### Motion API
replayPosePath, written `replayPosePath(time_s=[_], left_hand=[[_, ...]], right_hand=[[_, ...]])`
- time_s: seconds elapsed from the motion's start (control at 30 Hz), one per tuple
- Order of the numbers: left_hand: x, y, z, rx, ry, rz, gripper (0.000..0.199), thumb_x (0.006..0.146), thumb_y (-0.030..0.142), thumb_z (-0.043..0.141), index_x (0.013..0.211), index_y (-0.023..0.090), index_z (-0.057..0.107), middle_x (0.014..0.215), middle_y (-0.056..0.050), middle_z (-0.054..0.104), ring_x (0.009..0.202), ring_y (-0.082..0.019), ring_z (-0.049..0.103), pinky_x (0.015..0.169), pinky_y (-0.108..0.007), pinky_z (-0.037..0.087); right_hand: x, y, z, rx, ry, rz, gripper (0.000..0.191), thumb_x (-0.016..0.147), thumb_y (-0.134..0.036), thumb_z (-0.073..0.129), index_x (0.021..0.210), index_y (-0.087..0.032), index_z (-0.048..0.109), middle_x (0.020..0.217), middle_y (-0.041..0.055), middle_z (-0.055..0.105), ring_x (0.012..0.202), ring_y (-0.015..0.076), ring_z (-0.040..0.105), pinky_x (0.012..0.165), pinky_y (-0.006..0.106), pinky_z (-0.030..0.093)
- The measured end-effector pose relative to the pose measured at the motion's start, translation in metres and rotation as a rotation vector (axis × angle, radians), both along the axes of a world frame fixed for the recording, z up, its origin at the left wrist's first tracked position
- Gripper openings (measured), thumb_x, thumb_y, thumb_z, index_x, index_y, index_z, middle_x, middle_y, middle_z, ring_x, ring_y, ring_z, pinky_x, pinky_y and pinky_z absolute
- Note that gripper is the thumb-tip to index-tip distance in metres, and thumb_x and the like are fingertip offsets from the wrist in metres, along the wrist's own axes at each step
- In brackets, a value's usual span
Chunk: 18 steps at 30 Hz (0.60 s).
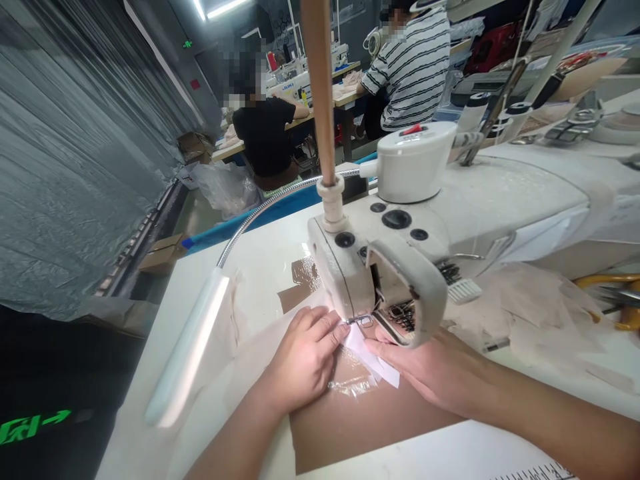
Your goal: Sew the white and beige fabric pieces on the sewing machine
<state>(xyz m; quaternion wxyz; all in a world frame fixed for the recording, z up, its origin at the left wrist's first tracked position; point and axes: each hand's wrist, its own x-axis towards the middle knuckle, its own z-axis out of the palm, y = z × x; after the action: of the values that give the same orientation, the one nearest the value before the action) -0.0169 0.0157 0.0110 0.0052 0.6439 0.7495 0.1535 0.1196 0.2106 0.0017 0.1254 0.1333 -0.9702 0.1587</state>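
Note:
A narrow white piece of fabric [373, 357] lies under the needle area of a white sewing machine [345, 280]. My left hand [310, 353] rests left of the needle, its bent fingers together, the thumb and fingertips pressing the fabric's upper edge. On the other side my right hand [425, 367] grips the fabric's right edge with the thumb on top; its other fingers are partly hidden behind the machine's looped front cover [425, 287]. Pale sheer fabric [270, 333] spreads leftward from beneath my left hand. Brown board [370, 427] with clear tape lies below both hands.
A lit lamp [190, 353] on a bent metal neck stands to the left. Sheer scraps [530, 313] and yellow-handled scissors [625, 303] lie on the right. A ruler scale [535, 472] shows at the front edge. Two people [265, 133] sit at machines beyond.

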Motion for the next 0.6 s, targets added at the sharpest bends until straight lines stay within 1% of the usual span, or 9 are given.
replayPosePath(time_s=[0.1, 0.2, 0.3, 0.37, 0.43, 0.5, 0.6], left_hand=[[0.002, -0.001, -0.001, 0.014, 0.034, -0.005, 0.038, 0.087, 0.010, 0.043, 0.121, 0.019, 0.058, 0.121, -0.014, 0.060, 0.111, -0.030, 0.051, 0.093, -0.052, 0.043], [0.008, -0.001, 0.000, 0.077, 0.040, -0.037, 0.035, 0.087, 0.009, 0.044, 0.119, 0.017, 0.057, 0.119, -0.014, 0.061, 0.110, -0.028, 0.052, 0.092, -0.048, 0.045], [0.019, 0.003, 0.005, 0.142, 0.021, -0.058, 0.031, 0.089, 0.010, 0.045, 0.119, 0.015, 0.054, 0.110, -0.013, 0.063, 0.096, -0.023, 0.056, 0.083, -0.039, 0.049], [0.025, 0.006, 0.009, 0.145, 0.024, -0.042, 0.030, 0.092, 0.013, 0.044, 0.120, 0.015, 0.052, 0.104, -0.011, 0.064, 0.086, -0.020, 0.056, 0.075, -0.035, 0.050], [0.030, 0.010, 0.012, 0.124, 0.049, -0.018, 0.027, 0.094, 0.016, 0.042, 0.118, 0.016, 0.053, 0.100, -0.010, 0.064, 0.080, -0.019, 0.057, 0.069, -0.032, 0.050], [0.030, 0.014, 0.013, 0.096, 0.075, -0.002, 0.023, 0.096, 0.018, 0.040, 0.111, 0.016, 0.057, 0.099, -0.010, 0.064, 0.081, -0.019, 0.058, 0.068, -0.032, 0.050], [0.028, 0.019, 0.013, 0.033, 0.060, -0.015, 0.024, 0.097, 0.020, 0.039, 0.088, 0.017, 0.062, 0.091, -0.008, 0.064, 0.080, -0.019, 0.059, 0.070, -0.032, 0.050]], right_hand=[[0.000, 0.005, 0.005, -0.032, -0.045, 0.039, 0.025, 0.082, -0.010, 0.044, 0.090, -0.021, 0.065, 0.086, 0.0064, 0.058, 0.077, 0.0195, 0.052, 0.063, 0.030, 0.041], [-0.001, 0.010, 0.009, -0.076, -0.063, 0.107, 0.024, 0.081, -0.007, 0.044, 0.082, -0.021, 0.063, 0.083, 0.0041, 0.055, 0.077, 0.0183, 0.048, 0.063, 0.030, 0.035], [-0.002, 0.014, 0.010, -0.107, -0.090, 0.202, 0.022, 0.078, -0.005, 0.045, 0.078, -0.021, 0.061, 0.075, 0.0016, 0.052, 0.075, 0.0176, 0.045, 0.062, 0.031, 0.030], [-0.001, 0.015, 0.011, -0.090, -0.108, 0.233, 0.021, 0.076, -0.005, 0.047, 0.078, -0.021, 0.061, 0.071, 0.0008, 0.051, 0.073, 0.0176, 0.044, 0.061, 0.031, 0.028], [0.003, 0.014, 0.012, -0.031, -0.129, 0.208, 0.021, 0.076, -0.006, 0.048, 0.081, -0.021, 0.061, 0.073, 0.0010, 0.052, 0.073, 0.0180, 0.045, 0.061, 0.031, 0.027], [0.009, 0.011, 0.014, 0.030, -0.168, 0.174, 0.022, 0.075, -0.005, 0.049, 0.085, -0.021, 0.060, 0.080, 0.0016, 0.056, 0.074, 0.0182, 0.047, 0.061, 0.031, 0.027], [0.023, 0.006, 0.015, 0.085, -0.179, 0.134, 0.026, 0.074, -0.005, 0.050, 0.091, -0.022, 0.060, 0.084, 0.0019, 0.058, 0.074, 0.0180, 0.050, 0.063, 0.030, 0.030]])
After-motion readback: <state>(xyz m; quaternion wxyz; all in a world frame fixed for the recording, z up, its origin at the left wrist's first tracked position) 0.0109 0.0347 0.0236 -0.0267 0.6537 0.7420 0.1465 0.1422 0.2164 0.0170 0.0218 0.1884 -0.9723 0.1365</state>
